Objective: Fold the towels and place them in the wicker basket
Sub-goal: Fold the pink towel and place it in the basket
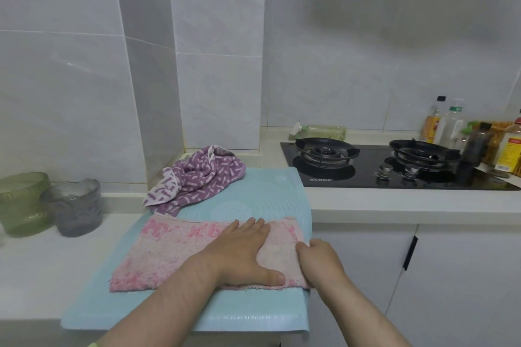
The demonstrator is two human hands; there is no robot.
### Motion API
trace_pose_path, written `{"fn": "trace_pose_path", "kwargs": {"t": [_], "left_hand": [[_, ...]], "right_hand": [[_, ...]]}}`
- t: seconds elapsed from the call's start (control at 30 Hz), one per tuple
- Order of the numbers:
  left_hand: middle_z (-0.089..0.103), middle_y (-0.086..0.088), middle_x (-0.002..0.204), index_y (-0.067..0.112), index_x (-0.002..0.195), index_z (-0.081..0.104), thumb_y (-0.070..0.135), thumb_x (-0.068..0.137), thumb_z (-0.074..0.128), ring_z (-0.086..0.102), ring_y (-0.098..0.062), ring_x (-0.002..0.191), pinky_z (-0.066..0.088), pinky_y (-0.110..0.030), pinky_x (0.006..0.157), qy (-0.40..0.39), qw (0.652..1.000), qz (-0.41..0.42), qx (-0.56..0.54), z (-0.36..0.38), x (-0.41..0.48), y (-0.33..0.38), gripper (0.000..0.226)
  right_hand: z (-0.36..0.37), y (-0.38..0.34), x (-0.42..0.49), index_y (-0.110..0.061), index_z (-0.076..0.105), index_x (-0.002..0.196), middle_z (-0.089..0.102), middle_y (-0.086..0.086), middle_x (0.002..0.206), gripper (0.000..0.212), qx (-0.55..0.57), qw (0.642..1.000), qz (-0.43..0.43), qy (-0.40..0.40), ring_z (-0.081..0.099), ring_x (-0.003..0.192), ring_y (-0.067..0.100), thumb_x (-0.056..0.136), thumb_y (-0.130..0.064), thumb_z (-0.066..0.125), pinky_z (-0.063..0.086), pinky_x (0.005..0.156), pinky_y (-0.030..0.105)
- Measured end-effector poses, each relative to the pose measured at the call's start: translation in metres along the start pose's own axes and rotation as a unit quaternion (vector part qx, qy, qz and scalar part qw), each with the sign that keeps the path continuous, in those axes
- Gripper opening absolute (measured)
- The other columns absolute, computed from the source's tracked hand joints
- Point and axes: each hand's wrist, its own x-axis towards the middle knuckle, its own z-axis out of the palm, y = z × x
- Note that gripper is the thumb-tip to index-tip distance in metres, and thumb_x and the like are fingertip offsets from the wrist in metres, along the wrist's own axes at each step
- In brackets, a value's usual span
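Pressure from the flat left hand [242,251] pins the pink towel [169,256]. The right hand [318,262] pinches its edge, likely to fold it.

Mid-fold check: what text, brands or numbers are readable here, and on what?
None reads clearly.
Gas hob: white brand mark near front edge, blurred.
Pink towel: woven pink characters along far edge, illegible.
Blue mat: ruler marks at near edge, too small.
Condiment bottles: yellow labels, blurred.
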Motion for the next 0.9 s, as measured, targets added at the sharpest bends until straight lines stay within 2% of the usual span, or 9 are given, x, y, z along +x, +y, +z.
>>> {"fn": "trace_pose_path", "kwargs": {"t": [0.1,0.17,0.27,0.33,0.4,0.5,0.6,0.77,0.9], "left_hand": [[-0.009,0.008,0.163,0.023,0.156,-0.004,0.086,0.068,0.042,-0.013,-0.006,0.148,-0.005,-0.039,0.122,0.005,1.0,0.004,0.0,-0.001,-0.002,0.0,0.118],[-0.01,0.008,0.163,0.023,0.156,-0.004,0.085,0.069,0.043,-0.013,-0.006,0.148,-0.005,-0.038,0.122,0.009,1.0,0.004,-0.002,-0.001,-0.002,0.001,0.117],[-0.009,0.006,0.163,0.022,0.156,-0.003,0.085,0.069,0.041,-0.012,-0.006,0.148,-0.005,-0.038,0.123,0.023,1.0,-0.005,-0.011,0.001,-0.003,0.001,0.116],[-0.008,0.005,0.164,0.021,0.156,-0.002,0.087,0.07,0.036,-0.011,-0.007,0.149,-0.003,-0.038,0.123,0.039,0.999,-0.015,-0.022,0.002,-0.004,0.002,0.115],[-0.008,0.004,0.164,0.021,0.156,0.0,0.087,0.07,0.033,-0.01,-0.008,0.149,-0.002,-0.039,0.123,0.046,0.998,-0.021,-0.024,0.003,-0.005,0.002,0.114],[-0.007,0.003,0.164,0.02,0.156,0.0,0.087,0.07,0.036,-0.01,-0.01,0.149,-0.003,-0.039,0.123,0.042,0.999,-0.018,-0.009,0.003,-0.006,0.002,0.115],[-0.007,0.002,0.164,0.018,0.156,0.0,0.086,0.071,0.04,-0.01,-0.01,0.149,-0.004,-0.039,0.123,0.034,0.999,-0.015,-0.004,0.001,-0.008,0.004,0.116],[-0.006,0.001,0.164,0.017,0.156,0.0,0.084,0.073,0.043,-0.01,-0.01,0.15,-0.005,-0.039,0.122,0.033,0.999,-0.014,-0.005,-0.002,-0.009,0.005,0.115],[-0.007,0.002,0.164,0.017,0.156,-0.001,0.083,0.073,0.045,-0.011,-0.009,0.149,-0.007,-0.036,0.122,0.022,1.0,-0.006,-0.007,-0.004,-0.011,0.006,0.115]], "right_hand": [[-0.006,-0.007,-0.006,-0.014,0.057,0.1,0.065,0.005,0.099,0.017,0.112,0.988,0.073,-0.076,0.062,0.083,0.021,0.094,-0.029,0.049,0.052,0.062,0.028],[-0.011,-0.009,-0.005,-0.015,0.061,0.098,0.069,0.007,0.101,0.023,0.132,0.983,0.088,-0.096,0.063,0.082,0.022,0.096,-0.035,0.05,0.05,0.062,0.027],[-0.01,-0.004,0.004,-0.012,0.057,0.075,0.062,0.002,0.072,0.027,0.027,1.0,0.002,-0.005,0.06,0.066,0.023,0.089,-0.035,0.055,0.05,0.058,0.031],[-0.007,-0.002,0.006,-0.012,0.047,0.076,0.045,-0.005,0.062,0.032,-0.066,0.996,-0.042,0.048,0.048,0.056,0.017,0.086,-0.041,0.055,0.036,0.048,0.025],[-0.006,-0.004,0.004,-0.011,0.045,0.082,0.041,-0.005,0.062,0.036,-0.102,0.991,-0.051,0.07,0.044,0.055,0.015,0.086,-0.045,0.056,0.027,0.045,0.026],[-0.008,-0.01,-0.001,-0.005,0.058,0.081,0.055,0.0,0.067,0.037,-0.067,0.996,-0.033,0.05,0.056,0.063,0.019,0.086,-0.043,0.058,0.035,0.05,0.026],[-0.01,-0.014,-0.001,-0.008,0.058,0.077,0.059,0.002,0.071,0.033,-0.044,0.999,-0.024,0.018,0.059,0.068,0.022,0.086,-0.04,0.057,0.045,0.061,0.027],[-0.005,-0.015,0.005,-0.005,0.059,0.12,0.067,0.008,0.112,0.047,0.1,0.991,0.058,-0.064,0.066,0.098,0.026,0.09,-0.041,0.058,0.055,0.089,0.036],[-0.005,-0.014,0.003,0.0,0.061,0.115,0.069,0.009,0.099,0.036,0.091,0.992,0.057,-0.069,0.067,0.088,0.023,0.093,-0.028,0.061,0.054,0.07,0.029]]}}
